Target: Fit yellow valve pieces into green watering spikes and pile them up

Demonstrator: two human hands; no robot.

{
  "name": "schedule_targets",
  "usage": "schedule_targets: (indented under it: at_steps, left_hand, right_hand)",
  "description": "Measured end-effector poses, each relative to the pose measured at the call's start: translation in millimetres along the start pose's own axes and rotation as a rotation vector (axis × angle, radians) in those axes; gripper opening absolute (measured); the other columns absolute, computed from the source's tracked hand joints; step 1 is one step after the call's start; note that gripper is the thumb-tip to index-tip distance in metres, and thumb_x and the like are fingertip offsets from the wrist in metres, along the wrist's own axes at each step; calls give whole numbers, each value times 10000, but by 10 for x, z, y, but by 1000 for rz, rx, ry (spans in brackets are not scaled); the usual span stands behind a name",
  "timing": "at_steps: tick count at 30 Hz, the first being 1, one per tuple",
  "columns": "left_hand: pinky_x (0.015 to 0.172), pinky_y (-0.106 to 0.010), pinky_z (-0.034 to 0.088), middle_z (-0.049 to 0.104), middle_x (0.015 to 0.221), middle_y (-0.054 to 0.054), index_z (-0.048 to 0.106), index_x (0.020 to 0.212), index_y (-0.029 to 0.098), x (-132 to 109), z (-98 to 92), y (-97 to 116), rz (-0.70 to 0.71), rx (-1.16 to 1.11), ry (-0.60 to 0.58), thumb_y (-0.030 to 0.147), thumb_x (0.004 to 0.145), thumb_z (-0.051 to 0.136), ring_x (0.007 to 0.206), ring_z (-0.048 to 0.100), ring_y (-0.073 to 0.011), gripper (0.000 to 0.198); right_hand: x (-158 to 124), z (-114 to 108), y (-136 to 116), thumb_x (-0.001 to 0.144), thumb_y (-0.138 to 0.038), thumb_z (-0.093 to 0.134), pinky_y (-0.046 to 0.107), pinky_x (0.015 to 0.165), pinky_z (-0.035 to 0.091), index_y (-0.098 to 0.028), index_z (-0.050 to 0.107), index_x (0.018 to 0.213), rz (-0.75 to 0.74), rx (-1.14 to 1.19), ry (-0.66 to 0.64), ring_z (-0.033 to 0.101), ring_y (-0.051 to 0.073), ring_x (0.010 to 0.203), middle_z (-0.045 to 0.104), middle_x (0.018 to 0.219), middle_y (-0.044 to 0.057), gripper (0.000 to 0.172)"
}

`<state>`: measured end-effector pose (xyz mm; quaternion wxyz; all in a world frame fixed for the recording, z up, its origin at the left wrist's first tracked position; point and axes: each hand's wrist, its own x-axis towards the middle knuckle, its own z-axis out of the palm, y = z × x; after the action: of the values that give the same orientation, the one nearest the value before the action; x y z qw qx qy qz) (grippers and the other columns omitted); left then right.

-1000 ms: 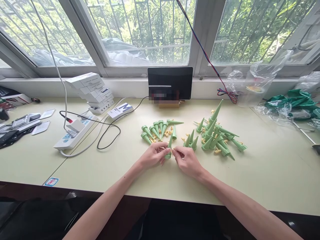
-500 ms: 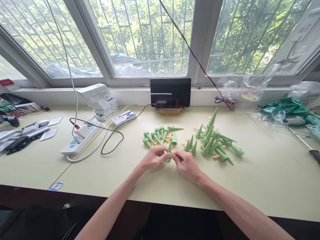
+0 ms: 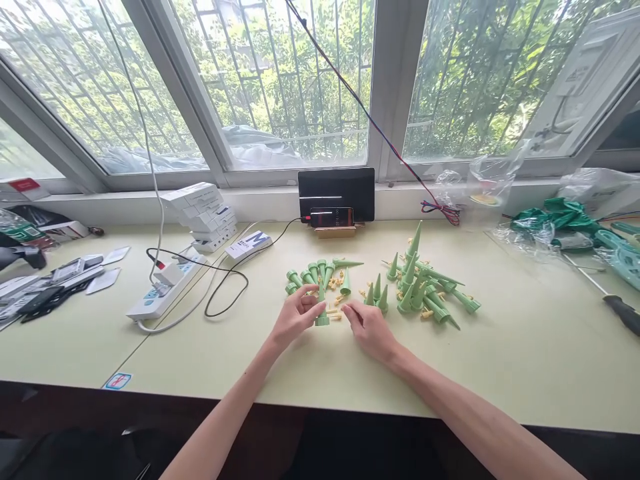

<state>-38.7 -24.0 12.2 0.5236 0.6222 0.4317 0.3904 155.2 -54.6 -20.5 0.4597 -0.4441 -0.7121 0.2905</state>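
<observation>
Pinched between the thumb and fingers of my left hand [image 3: 295,317] is a green plastic watering spike [image 3: 323,321], upright with its ridged cap end down. My right hand [image 3: 373,331] is closed in a pinch just to the right of it, apart from the spike; anything between its fingertips is too small to make out. Small yellow valves [image 3: 336,317] lie on the table between the hands. Beyond my left hand lies a group of green spikes [image 3: 313,270], and one spike [image 3: 345,283] stands tip up. Several spikes [image 3: 376,295] stand beyond my right hand.
A larger heap of spikes with yellow valves [image 3: 425,287] spreads to the right. At the back, a phone [image 3: 332,217] leans before a black screen [image 3: 336,183]. A power strip [image 3: 160,298], cables and white boxes [image 3: 200,210] are left; a screwdriver [image 3: 620,313] lies far right.
My left hand has moved the spike slightly left, away from my right hand, which stays pinched. The two hands' fingertips are now apart. The view has shifted a little.
</observation>
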Motion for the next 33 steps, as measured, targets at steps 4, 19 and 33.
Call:
schedule_targets:
  at_steps: [4, 19, 33]
  left_hand:
    - [448, -167, 312, 472, 591, 86, 423, 1217, 206, -104, -8, -4, -14, 37, 18, 404, 822, 662, 465, 376, -67, 503]
    - [513, -209, 265, 405, 542, 86, 550, 1078, 194, -178, 93, -78, 102, 503, 46, 262, 840, 534, 482, 327, -96, 248]
    - [523, -213, 282, 361, 500, 94, 562, 993, 193, -148, 110, -129, 110, 569, 38, 328, 920, 482, 470, 318, -95, 173]
  right_hand:
    - [-11, 8, 14, 1001, -330, 404, 257, 536, 323, -177, 594, 870, 6, -43, 20, 403, 129, 537, 496, 623, -22, 277]
    - [-27, 8, 70, 965, -239, 477, 267, 599, 425, -179, 684, 950, -21, -120, 24, 557, 153, 618, 696, 851, 60, 216]
    - [-15, 1, 111, 958, -242, 503, 270, 617, 452, -180, 706, 1006, 25, -156, -30, 559, 142, 621, 680, 913, 69, 218]
